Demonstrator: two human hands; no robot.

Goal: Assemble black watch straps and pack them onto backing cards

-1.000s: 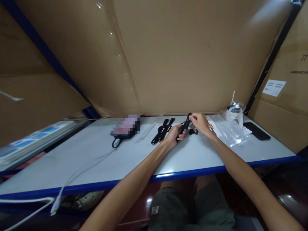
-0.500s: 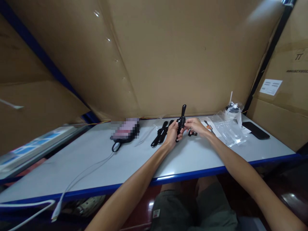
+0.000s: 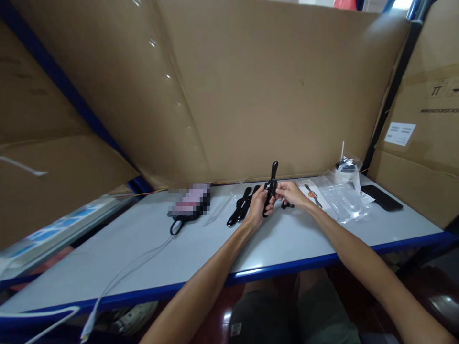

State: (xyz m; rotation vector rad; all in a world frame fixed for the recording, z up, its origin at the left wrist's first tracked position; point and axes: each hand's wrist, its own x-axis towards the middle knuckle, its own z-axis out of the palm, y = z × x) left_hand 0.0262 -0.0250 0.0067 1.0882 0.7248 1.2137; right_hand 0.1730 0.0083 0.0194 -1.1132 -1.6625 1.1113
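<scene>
My left hand (image 3: 258, 206) is closed round the lower part of a black strap piece (image 3: 273, 177), which stands upright above the white table (image 3: 150, 248). My right hand (image 3: 289, 193) pinches the same piece at its middle, from the right. Two more black straps (image 3: 242, 205) lie flat just left of my left hand. A small black part (image 3: 286, 205) rests on the table under my right hand.
A leaflet (image 3: 312, 193) and clear plastic bags (image 3: 340, 199) lie right of my hands, with a bagged cup (image 3: 346, 166) and a black phone (image 3: 381, 197) beyond. A dark pouch (image 3: 188, 206) and white cable (image 3: 122, 277) lie left. Cardboard sheets (image 3: 251, 86) wall the back.
The strap piece has been swung from a tilt to upright. My right hand slid from its top end down to its middle. The view has tipped up slightly.
</scene>
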